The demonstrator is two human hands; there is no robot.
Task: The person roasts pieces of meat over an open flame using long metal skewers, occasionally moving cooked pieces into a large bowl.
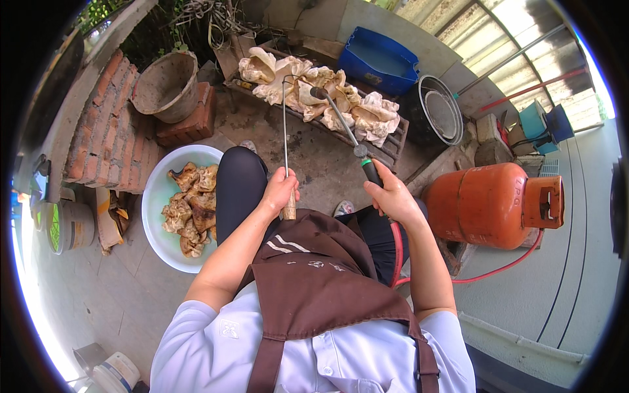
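My left hand grips the wooden handle of a long metal hook. The hook's bent tip touches or hovers over pale, folded pieces of animal skin or meat, which lie in a row on a rusty metal grate. In my right hand is a gas torch with a black grip. Its dark nozzle points at the middle of the row; I cannot make out a flame. A red hose runs from the grip to an orange gas cylinder on the right.
By my left knee, a pale basin holds browned meat pieces. Beyond it, a worn bucket stands on bricks beside a brick wall. Behind the grate are a blue tub with liquid and a black basin.
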